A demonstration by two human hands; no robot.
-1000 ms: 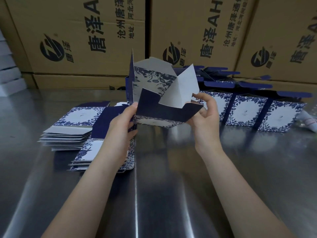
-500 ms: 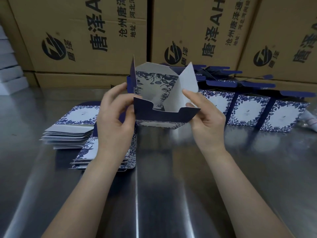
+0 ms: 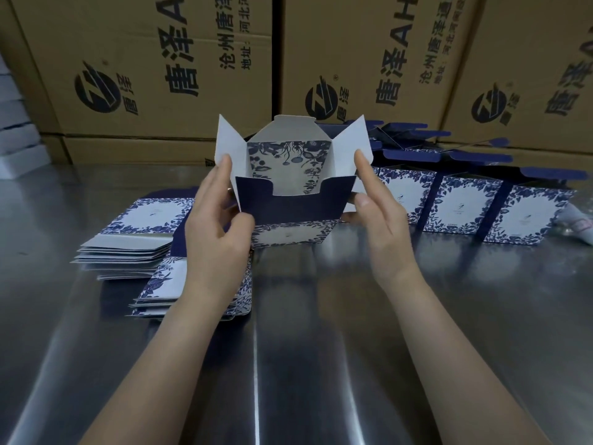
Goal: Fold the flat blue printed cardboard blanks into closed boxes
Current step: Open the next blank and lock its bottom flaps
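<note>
A half-formed blue floral box (image 3: 290, 207) is held above the steel table, its open end facing me with a navy notched flap in front and two white side flaps spread outward. My left hand (image 3: 218, 226) holds its left side, index finger on the left white flap and thumb against the navy flap. My right hand (image 3: 377, 213) holds the right side, index finger along the right white flap, thumb at the box's edge. Flat blanks lie in two stacks (image 3: 128, 248) at the left, partly under my left forearm.
A row of folded blue boxes (image 3: 455, 203) with raised navy lids stands at the back right on the steel table (image 3: 321, 348). Large brown shipping cartons (image 3: 160, 75) wall off the rear. A small white object (image 3: 577, 226) lies at the far right edge.
The box has turned square to me and its side flaps have spread apart. Both hands shifted up along the sides, index fingers now on the white flaps.
</note>
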